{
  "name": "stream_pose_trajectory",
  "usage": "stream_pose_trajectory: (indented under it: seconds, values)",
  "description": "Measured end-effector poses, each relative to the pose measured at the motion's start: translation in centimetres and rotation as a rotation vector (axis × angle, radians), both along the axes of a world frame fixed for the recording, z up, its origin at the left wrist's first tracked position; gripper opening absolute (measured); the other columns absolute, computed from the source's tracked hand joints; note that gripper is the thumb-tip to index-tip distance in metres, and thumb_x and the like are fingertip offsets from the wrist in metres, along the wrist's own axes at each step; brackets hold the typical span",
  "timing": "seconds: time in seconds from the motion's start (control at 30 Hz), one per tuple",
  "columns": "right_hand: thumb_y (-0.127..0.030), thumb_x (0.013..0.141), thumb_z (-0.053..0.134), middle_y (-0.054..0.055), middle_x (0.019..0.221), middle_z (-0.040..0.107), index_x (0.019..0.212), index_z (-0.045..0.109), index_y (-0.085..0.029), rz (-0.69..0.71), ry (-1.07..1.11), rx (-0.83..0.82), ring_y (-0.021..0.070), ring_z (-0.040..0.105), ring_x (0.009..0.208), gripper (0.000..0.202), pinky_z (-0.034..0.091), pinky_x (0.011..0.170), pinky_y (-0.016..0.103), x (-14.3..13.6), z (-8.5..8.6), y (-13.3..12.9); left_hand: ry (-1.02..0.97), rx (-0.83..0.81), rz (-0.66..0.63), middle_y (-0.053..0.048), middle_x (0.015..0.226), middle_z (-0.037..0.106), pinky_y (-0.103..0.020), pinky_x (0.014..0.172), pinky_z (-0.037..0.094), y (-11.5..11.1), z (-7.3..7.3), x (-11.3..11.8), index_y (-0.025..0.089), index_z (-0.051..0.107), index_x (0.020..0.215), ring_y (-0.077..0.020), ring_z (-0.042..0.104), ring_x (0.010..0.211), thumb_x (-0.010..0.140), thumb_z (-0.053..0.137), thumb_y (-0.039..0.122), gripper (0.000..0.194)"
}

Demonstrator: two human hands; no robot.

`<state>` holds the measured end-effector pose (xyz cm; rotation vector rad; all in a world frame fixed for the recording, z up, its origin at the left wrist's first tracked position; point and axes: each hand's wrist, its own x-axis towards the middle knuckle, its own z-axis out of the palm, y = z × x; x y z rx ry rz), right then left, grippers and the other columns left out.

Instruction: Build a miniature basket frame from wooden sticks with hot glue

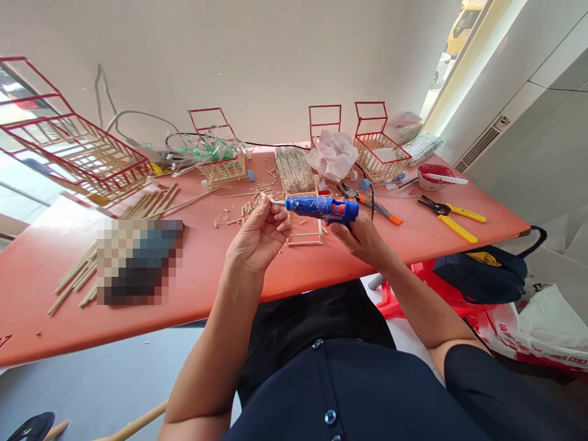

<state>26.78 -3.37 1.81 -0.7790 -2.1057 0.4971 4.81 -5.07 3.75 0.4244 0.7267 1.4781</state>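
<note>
**Possibly too near the nozzle for safe fingertips**

Holds the blue glue gun point(321, 209) above the worktop point(204, 260), with the grip of the right hand point(367, 237) closed around its handle. Has thumb and forefinger of the left hand point(257, 237) close together at the nozzle point(279, 203); cannot tell whether fully shut or on anything. Could burn skin there, if hot. Could drip glue onto the wooden frame point(305, 243) below the gun, or snag the black cable point(372, 193) beyond it.

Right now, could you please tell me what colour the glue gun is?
Mainly blue, seen best in the head view.
</note>
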Motion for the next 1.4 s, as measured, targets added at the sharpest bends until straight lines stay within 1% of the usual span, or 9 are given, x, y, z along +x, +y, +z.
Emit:
stream_pose_trajectory:
  seconds: [0.23,0.43,0.57,0.67,0.77,1.0,1.13,1.27,1.4]
  values:
    - [-0.058,0.112,0.042,0.005,0.080,0.064,0.090,0.056,-0.023,0.005,-0.032,0.121,0.0211,0.057,0.074,0.043,0.044,0.074,0.034,0.1,0.1,0.2,-0.130,-0.073,0.030,0.005,0.066,0.053,-0.016,0.050,0.039,-0.3,0.5,0.2,0.016,0.060,0.072,-0.0045,0.051,0.056,0.095,0.082,0.020,0.032]
    - [-0.048,0.112,0.049,0.010,0.105,0.070,0.118,0.060,-0.020,0.012,-0.149,0.321,0.0251,0.065,0.097,0.030,0.051,0.086,0.037,1.1,0.7,0.1,-0.125,-0.019,0.065,0.005,0.066,0.052,-0.017,0.049,0.041,-0.4,0.6,-0.6,0.016,0.063,0.073,-0.0052,0.052,0.056,0.097,0.080,0.023,0.030]
    - [-0.044,0.112,0.050,0.014,0.125,0.067,0.142,0.056,-0.021,-0.243,-0.297,0.430,0.0314,0.062,0.117,0.038,0.051,0.103,0.049,5.1,4.2,0.7,-0.060,0.076,0.124,0.005,0.066,0.053,-0.016,0.050,0.042,-0.7,0.5,-2.0,0.017,0.065,0.073,-0.0054,0.052,0.059,0.086,0.091,0.024,0.030]
    - [-0.047,0.112,0.052,0.019,0.136,0.064,0.150,0.054,-0.016,-0.521,-0.449,0.493,0.0340,0.057,0.128,0.050,0.045,0.111,0.054,9.4,7.2,1.6,0.023,0.180,0.164,0.005,0.068,0.055,-0.016,0.053,0.046,-1.1,0.2,-3.1,0.017,0.067,0.070,-0.0064,0.053,0.064,0.062,0.106,0.029,0.042]
    - [-0.045,0.112,0.053,0.021,0.141,0.061,0.154,0.054,-0.013,-0.652,-0.605,0.506,0.0361,0.057,0.127,0.053,0.045,0.109,0.055,12.6,8.2,2.3,0.114,0.218,0.226,0.004,0.070,0.057,-0.018,0.055,0.048,-1.5,-0.7,-3.8,0.018,0.069,0.067,-0.0075,0.053,0.068,0.048,0.111,0.034,0.050]
    - [-0.031,0.108,0.055,0.018,0.125,0.068,0.139,0.069,-0.016,-0.613,-0.781,0.376,0.0346,0.059,0.114,0.037,0.048,0.098,0.048,13.1,1.4,1.2,0.246,0.168,0.296,0.002,0.071,0.062,-0.019,0.058,0.050,-1.8,-2.9,-3.7,0.018,0.073,0.067,-0.0092,0.056,0.070,0.042,0.112,0.039,0.051]
    - [-0.019,0.097,0.065,0.021,0.128,0.068,0.141,0.068,-0.013,-0.665,-0.760,0.230,0.0373,0.060,0.118,0.045,0.050,0.101,0.050,12.3,-1.7,0.1,0.318,0.171,0.331,0.000,0.070,0.066,-0.020,0.059,0.049,-1.8,-3.2,-3.2,0.019,0.076,0.067,-0.0108,0.058,0.072,0.041,0.111,0.043,0.050]
    - [-0.017,0.093,0.065,0.022,0.130,0.068,0.143,0.068,-0.012,-0.677,-0.758,0.169,0.0391,0.062,0.121,0.050,0.053,0.104,0.053,12.7,-2.2,-0.6,0.385,0.186,0.355,0.000,0.071,0.068,-0.019,0.062,0.047,-2.1,-3.4,-2.9,0.020,0.079,0.069,-0.0094,0.057,0.071,0.047,0.110,0.045,0.045]
    - [-0.022,0.095,0.065,0.023,0.148,0.062,0.152,0.059,-0.014,-0.596,-0.766,0.181,0.0423,0.059,0.135,0.059,0.052,0.113,0.061,13.5,-0.8,-1.6,0.397,0.177,0.352,-0.001,0.073,0.069,-0.020,0.064,0.047,-2.5,-3.9,-2.7,0.020,0.080,0.071,-0.0086,0.056,0.068,0.052,0.108,0.045,0.043]
